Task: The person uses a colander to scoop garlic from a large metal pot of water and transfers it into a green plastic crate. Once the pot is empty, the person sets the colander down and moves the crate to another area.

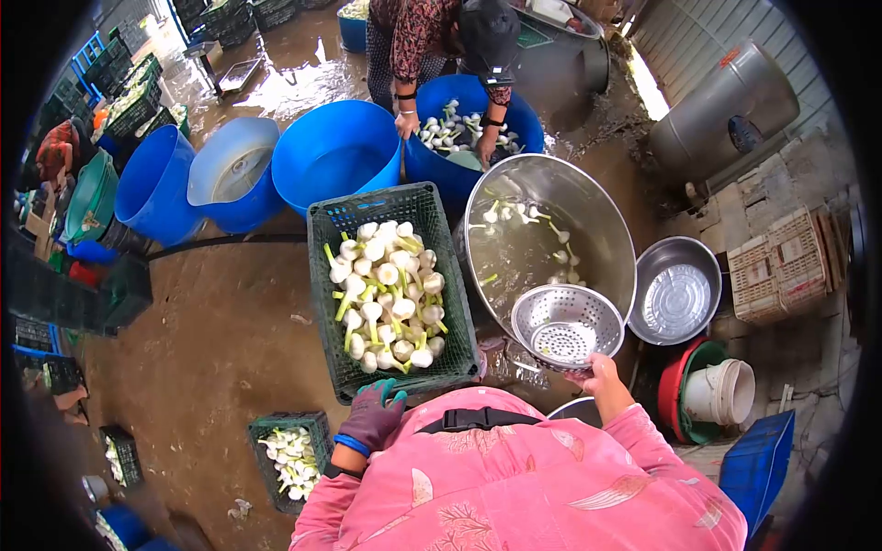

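My right hand [602, 384] grips the rim of a metal colander [568, 323], which sits over the near side of a large steel tub [617, 230]. Several garlic bulbs [562, 237] with green stems float in the tub's cloudy water. The colander's inside shows no bulbs, only a small greenish bit. My left hand [375, 413], in a purple glove with green fingertips, rests by the near edge of a dark green plastic crate [322, 303], thumb and fingers apart. Trimmed garlic bulbs [390, 294] are heaped in that crate.
Across from me, a person bends over a blue tub [528, 115] with garlic, both hands at it. More blue tubs [335, 151] stand leftward. A metal basin [678, 289], white bucket [721, 390] and blue bin [758, 468] are right. A smaller garlic crate [320, 441] lies lower left.
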`<state>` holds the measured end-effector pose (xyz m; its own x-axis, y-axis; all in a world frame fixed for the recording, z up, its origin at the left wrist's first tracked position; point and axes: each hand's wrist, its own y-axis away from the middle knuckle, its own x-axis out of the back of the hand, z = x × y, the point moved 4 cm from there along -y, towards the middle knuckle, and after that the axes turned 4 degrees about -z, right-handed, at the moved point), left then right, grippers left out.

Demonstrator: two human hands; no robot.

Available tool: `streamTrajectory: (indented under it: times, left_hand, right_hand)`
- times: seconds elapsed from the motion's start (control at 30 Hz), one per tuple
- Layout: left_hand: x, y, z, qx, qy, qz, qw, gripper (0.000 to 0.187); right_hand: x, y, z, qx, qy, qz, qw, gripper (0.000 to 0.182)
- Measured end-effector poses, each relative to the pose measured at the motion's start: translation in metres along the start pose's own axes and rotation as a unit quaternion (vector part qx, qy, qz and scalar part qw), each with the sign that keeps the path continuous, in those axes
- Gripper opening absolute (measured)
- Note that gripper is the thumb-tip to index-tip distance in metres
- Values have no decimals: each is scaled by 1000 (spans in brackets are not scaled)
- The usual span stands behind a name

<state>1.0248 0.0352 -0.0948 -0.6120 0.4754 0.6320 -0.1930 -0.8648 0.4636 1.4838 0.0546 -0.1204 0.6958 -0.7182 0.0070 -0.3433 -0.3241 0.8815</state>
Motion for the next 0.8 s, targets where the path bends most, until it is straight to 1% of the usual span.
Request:
streamTrajectory:
  times: [0.1, 0.17, 0.2, 0.27, 0.33, 0.37, 0.47, 0.57, 0.63, 0.7, 0.73, 0.77, 0.8]
  left_hand:
    - [16, 14, -12, -17, 19, -14, 1000, 48]
    - [22, 23, -26, -27, 38, -18, 999, 47]
    - [25, 25, -31, -51, 48, -21, 997, 47]
    - [27, 31, -42, -89, 76, -25, 993, 46]
    - [28, 36, -53, -126, 13, -42, 991, 45]
    - [46, 44, -40, -73, 59, -36, 995, 44]
    - [40, 49, -61, -68, 88, 15, 994, 43]
    - [47, 65, -63, -46, 100, 38, 993, 43]
    - [40, 79, -70, -23, 66, 56, 996, 44]
    - [27, 91, -86, 1, 20, 71, 997, 46]
    - [22, 98, -89, 18, 15, 62, 998, 46]
    - [17, 105, -89, 35, 10, 52, 998, 47]
    - [13, 108, -88, 52, 5, 42, 998, 47]
  right_hand:
    - [4, 19, 19, 24, -29, 13, 999, 35]
    - [6, 35, 36, 49, -33, 17, 998, 41]
    - [11, 43, 47, 60, -36, 23, 997, 43]
    - [20, 56, 73, 63, -71, 30, 995, 43]
    - [28, 74, 100, 54, -87, 47, 994, 43]
    - [34, 79, 110, 50, -82, 30, 995, 46]
    - [54, 83, 136, 13, -78, 15, 997, 47]
    - [66, 76, 141, -2, -55, 34, 998, 47]
    - [72, 75, 142, -18, -65, 48, 997, 48]
    - [78, 68, 144, -4, -52, 25, 998, 48]
    - [80, 69, 147, -1, -45, 15, 999, 48]
    - [78, 78, 148, 16, -38, 38, 998, 39]
    - [85, 71, 153, 4, -34, 29, 999, 34]
